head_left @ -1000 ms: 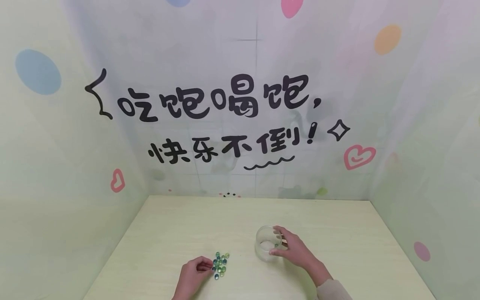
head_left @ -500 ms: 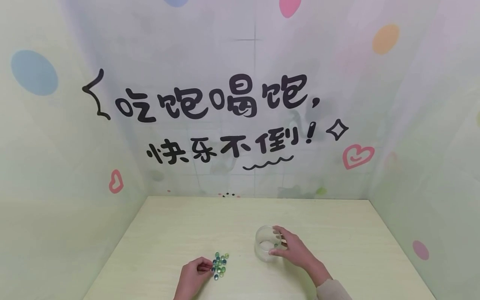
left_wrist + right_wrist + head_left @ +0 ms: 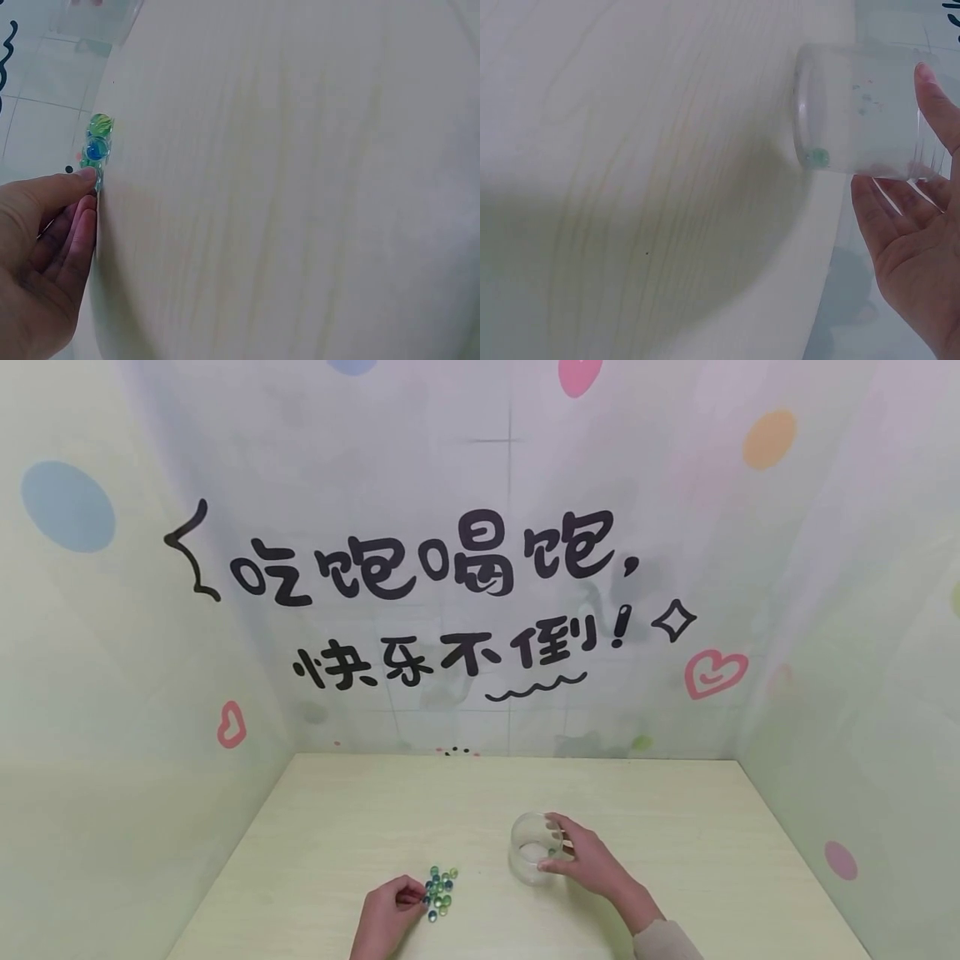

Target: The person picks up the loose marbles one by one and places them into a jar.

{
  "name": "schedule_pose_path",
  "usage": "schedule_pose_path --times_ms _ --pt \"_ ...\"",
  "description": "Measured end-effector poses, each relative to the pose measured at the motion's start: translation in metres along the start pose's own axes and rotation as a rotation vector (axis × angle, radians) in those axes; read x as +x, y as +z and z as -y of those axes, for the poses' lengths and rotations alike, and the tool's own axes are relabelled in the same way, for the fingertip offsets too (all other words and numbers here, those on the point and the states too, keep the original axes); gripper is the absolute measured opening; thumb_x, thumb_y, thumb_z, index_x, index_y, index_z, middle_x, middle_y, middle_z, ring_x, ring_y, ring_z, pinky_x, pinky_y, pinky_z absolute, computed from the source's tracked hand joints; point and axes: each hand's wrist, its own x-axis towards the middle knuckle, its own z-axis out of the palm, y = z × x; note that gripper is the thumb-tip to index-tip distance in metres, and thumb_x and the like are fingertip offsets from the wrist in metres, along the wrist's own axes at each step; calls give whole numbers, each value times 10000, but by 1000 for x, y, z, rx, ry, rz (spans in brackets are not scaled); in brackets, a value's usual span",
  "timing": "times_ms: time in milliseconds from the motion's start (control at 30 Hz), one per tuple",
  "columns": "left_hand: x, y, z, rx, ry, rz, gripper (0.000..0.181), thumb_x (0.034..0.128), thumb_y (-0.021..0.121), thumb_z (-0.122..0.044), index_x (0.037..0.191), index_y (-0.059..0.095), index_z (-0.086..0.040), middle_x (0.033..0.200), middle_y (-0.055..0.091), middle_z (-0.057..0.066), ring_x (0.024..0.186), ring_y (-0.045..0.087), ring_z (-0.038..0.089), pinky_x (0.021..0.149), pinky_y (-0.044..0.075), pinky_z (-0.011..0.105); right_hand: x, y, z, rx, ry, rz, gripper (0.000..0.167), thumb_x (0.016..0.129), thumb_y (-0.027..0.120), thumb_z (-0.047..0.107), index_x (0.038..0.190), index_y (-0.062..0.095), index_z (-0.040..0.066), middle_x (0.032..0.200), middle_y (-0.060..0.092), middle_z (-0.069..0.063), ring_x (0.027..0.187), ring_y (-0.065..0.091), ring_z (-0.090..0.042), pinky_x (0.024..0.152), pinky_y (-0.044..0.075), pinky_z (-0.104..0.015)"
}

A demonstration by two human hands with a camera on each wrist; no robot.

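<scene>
A small cluster of blue and green glass marbles (image 3: 440,887) lies on the table, also seen edge-on as marbles (image 3: 97,139) in the left wrist view. At its left edge my left hand (image 3: 388,910) has thumb and fingertips together at a dark blue marble (image 3: 427,901); the fingers partly hide the contact. My right hand (image 3: 592,860) grips a clear glass jar (image 3: 525,860) from its right side, thumb and fingers around the wall. The jar stands upright on the table. A single green marble (image 3: 819,157) shows at its bottom in the right wrist view.
The pale wood-grain table (image 3: 360,810) meets a printed fabric backdrop (image 3: 450,468) at its back edge and on both sides. Bare tabletop separates the marbles from the jar.
Both hands, the marbles and the jar stay almost where they were. The head view has shifted very slightly.
</scene>
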Motion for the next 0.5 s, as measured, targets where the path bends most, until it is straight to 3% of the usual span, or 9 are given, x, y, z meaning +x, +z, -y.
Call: schedule_pose_path --times_ms 500 --pt "0 0 2 -19 17 -4 160 782 781 -7 905 707 -79 836 705 7 770 657 94 669 560 174 0 1 -5 2 19 3 785 885 755 301 1482 358 -19 1422 501 -290 1291 520 -485 1020 507 -537"
